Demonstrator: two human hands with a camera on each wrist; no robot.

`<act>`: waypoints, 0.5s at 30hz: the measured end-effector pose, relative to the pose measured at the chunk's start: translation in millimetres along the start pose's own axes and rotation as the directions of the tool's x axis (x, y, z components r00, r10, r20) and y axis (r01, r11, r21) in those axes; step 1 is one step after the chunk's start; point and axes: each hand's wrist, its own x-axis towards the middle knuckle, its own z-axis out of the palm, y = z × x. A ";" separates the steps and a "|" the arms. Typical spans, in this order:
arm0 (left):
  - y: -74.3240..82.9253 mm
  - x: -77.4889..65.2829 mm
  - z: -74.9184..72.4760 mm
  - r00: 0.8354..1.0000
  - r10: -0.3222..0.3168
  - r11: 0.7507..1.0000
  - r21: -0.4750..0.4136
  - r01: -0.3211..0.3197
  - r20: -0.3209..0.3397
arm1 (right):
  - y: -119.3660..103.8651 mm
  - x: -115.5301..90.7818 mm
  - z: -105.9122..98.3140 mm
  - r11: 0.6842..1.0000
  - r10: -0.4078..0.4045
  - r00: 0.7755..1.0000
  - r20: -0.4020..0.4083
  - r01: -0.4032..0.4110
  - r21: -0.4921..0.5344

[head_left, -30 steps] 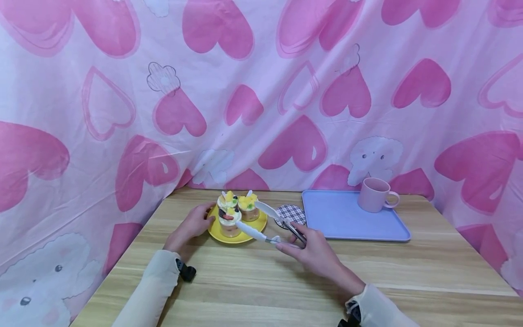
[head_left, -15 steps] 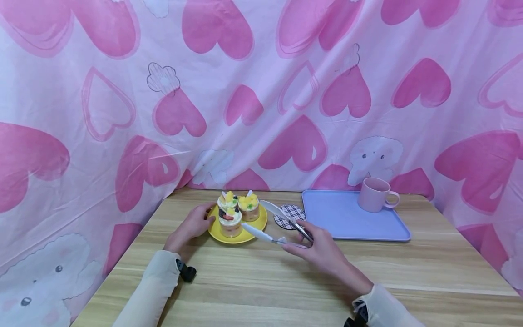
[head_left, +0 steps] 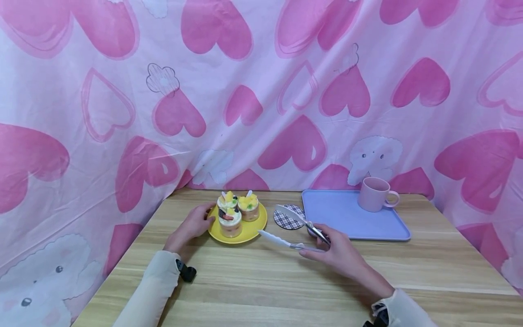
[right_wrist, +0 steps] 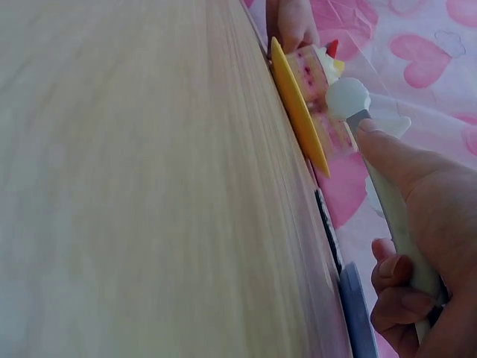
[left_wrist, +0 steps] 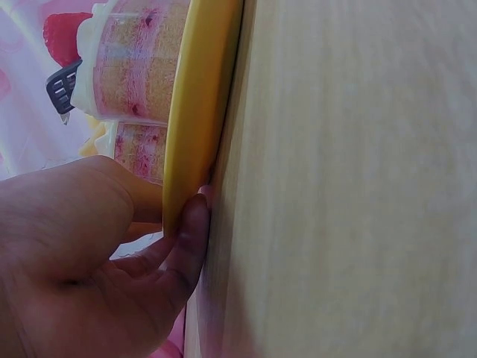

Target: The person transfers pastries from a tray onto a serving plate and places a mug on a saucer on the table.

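On the table's left side stands a yellow plate (head_left: 261, 222) carrying three clear cups of layered cake topped with cream and fruit; the front cake cup (head_left: 230, 223) bears a strawberry and a dark piece. My left hand (head_left: 192, 227) pinches the plate's left rim, thumb above and fingers at the underside, as the left wrist view shows. Metal tongs with white tips (head_left: 274, 238) are held in my right hand (head_left: 339, 254), right of the plate. Their two arms are spread, with nothing between the tips. One tip overlaps the checked coaster (head_left: 286, 221) in the head view.
A blue tray (head_left: 347, 225) lies at the back right, bearing a pink mug (head_left: 373, 195) with its handle to the right. The right hand is close to the tray's front left corner. A pink heart-patterned cloth (head_left: 261, 113) hangs behind the wooden table (head_left: 253, 286).
My right hand has drawn the spread tongs rightward, away from the cake cups and off the plate. The left hand, the plate and the cups have kept their place.
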 end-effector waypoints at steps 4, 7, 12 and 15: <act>-0.3 -0.4 0.4 1.000 0.002 1.000 0.006 -0.002 -0.005 | 6.9 -3.1 -7.4 0.999 0.043 0.999 0.000 -0.043 -0.020; -0.4 -0.3 0.8 1.000 0.010 1.000 0.004 -0.010 -0.007 | 12.3 -5.7 -14.2 0.996 0.071 0.997 -0.019 -0.072 -0.049; -0.8 0.0 0.5 0.999 0.032 0.999 0.009 -0.031 -0.007 | 21.9 -10.6 -26.6 0.990 0.106 0.993 -0.042 -0.110 -0.091; -1.5 -0.1 0.3 0.999 0.038 0.999 0.011 -0.038 -0.009 | 26.9 -13.1 -33.6 0.983 0.132 0.990 -0.046 -0.137 -0.119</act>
